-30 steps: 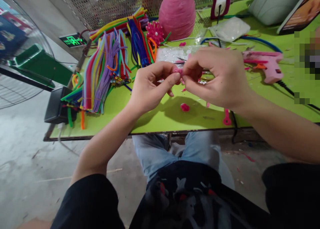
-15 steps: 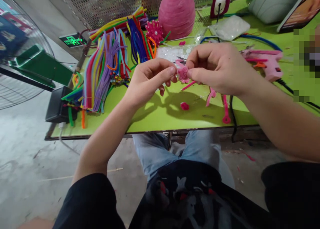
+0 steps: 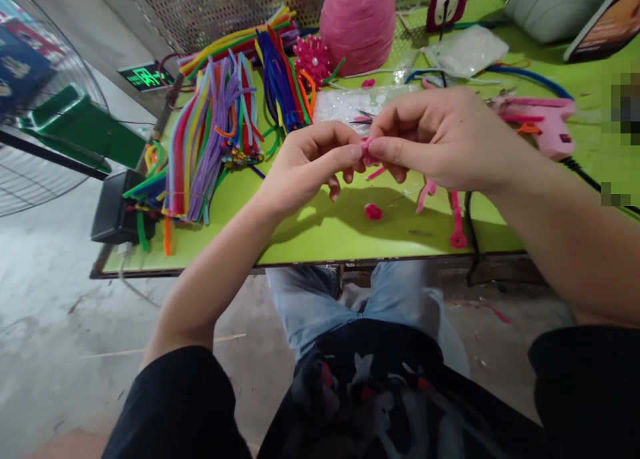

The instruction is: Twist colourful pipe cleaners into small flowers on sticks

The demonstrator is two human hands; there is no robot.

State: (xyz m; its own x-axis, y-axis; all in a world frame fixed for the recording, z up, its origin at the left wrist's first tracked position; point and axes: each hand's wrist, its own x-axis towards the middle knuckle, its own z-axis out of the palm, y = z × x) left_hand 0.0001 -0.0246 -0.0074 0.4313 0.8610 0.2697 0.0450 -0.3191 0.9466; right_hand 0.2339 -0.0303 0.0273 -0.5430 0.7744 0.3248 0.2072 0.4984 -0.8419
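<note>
My left hand (image 3: 313, 165) and my right hand (image 3: 440, 139) meet above the green table (image 3: 325, 235), fingertips pinched together on a small pink pipe-cleaner piece (image 3: 369, 157). Most of that piece is hidden between my thumbs and forefingers. A thin pink stem (image 3: 376, 173) sticks out just below my right fingers. Under my hands a small dark-pink curled bit (image 3: 372, 211) lies on the table. To its right lie two pink pipe-cleaner stems (image 3: 455, 215).
A big bundle of coloured pipe cleaners (image 3: 215, 139) covers the table's left side. A pink ball (image 3: 357, 22) and a pink flower (image 3: 313, 57) stand at the back. A pink glue gun (image 3: 543, 119) lies at right, a clear bag (image 3: 350, 102) behind my hands. A black box (image 3: 113, 209) sits at the left edge.
The pink piece showed openly between my fingers half a second ago; now both hands have closed back together over it, and it is mostly hidden.
</note>
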